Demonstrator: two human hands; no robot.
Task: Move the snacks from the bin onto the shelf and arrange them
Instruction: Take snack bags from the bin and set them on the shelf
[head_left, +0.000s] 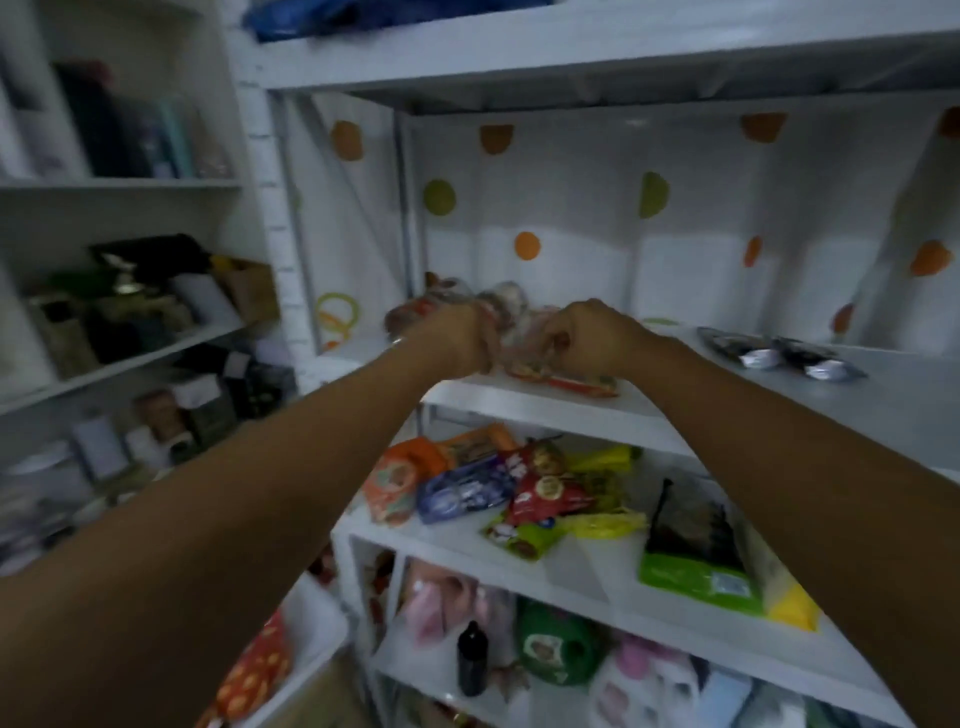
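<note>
A: Item 1, white painted shelf unit (545, 410), upper board. Use?
B: Landing spot for snacks; bin not in view.
A: Item 2, left hand (457, 332), right hand (587, 332)?
B: Both curled shut on clear crinkly snack packets (498, 312), prob. squaring the pile.
A: Item 3, around?
B: Dark foil pouches (779, 356) at 3 o'clock, well apart. Mixed coloured packets (498, 488) at 6, board below. Nothing blocking.
</note>
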